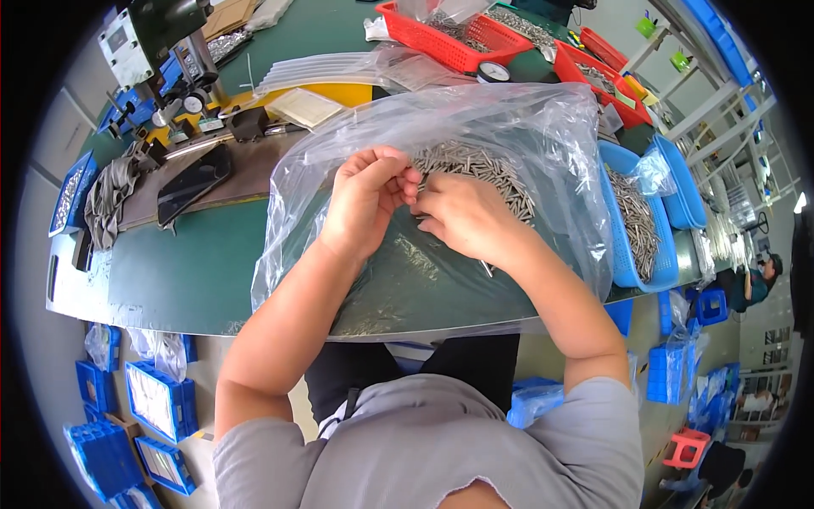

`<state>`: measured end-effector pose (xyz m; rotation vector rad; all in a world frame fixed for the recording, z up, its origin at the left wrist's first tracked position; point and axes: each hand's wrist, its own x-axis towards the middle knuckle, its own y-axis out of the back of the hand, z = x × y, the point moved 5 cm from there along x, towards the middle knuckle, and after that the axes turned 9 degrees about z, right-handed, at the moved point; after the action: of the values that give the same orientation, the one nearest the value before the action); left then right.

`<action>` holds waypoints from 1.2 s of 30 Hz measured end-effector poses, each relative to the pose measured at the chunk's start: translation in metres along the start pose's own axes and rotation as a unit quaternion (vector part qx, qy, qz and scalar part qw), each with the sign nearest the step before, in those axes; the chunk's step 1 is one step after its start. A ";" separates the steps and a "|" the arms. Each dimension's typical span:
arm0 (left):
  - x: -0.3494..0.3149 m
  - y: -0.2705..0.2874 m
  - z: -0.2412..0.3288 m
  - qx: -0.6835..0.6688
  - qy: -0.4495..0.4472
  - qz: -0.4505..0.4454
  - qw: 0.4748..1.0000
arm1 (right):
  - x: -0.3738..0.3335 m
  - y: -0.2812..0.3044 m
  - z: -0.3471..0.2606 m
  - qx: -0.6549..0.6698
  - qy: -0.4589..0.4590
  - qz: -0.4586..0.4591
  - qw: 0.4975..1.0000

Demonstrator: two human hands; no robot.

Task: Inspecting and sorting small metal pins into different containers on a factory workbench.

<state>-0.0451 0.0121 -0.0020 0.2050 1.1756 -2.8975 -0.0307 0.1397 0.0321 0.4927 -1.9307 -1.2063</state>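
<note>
A pile of small metal pins (500, 174) lies on a clear plastic sheet (543, 127) spread over the green table. My left hand (366, 197) is raised at the pile's left side, its fingers curled in and the thumb pressed to them. Close against it, my right hand (465, 208) bends over the near part of the pile with its fingertips drawn together. The two hands' fingertips almost meet. Whatever they grip is too small or too hidden to make out. A loose pin or two lie below my right hand.
To the right, a blue basket (623, 254) holds similar pins. Red baskets (462, 55) with metal parts stand at the back. On the left are a dial gauge stand (195, 103), a black phone-like slab (195, 182) and a grey cloth (114, 199). The table's front edge (407, 332) runs before me.
</note>
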 end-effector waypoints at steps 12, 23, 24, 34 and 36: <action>-0.002 -0.002 0.002 0.028 0.002 -0.004 1.000 | 0.003 0.010 0.029 0.243 -0.188 0.073 0.949; -0.006 -0.007 -0.013 0.048 0.073 -0.024 0.996 | -0.005 0.015 0.035 0.505 -0.307 0.054 0.805; -0.006 -0.007 -0.014 0.045 0.080 -0.030 0.995 | -0.004 0.016 0.035 0.512 -0.309 0.078 0.798; -0.007 -0.008 -0.015 0.049 0.089 -0.049 0.994 | -0.004 0.019 0.036 0.447 -0.277 0.130 0.841; -0.007 -0.008 -0.015 0.050 0.086 -0.052 0.994 | -0.004 0.022 0.035 0.431 -0.273 0.141 0.848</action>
<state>-0.0371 0.0283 -0.0062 0.4164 1.0947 -3.0862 -0.0542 0.1726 0.0417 0.2890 -2.8976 -0.2137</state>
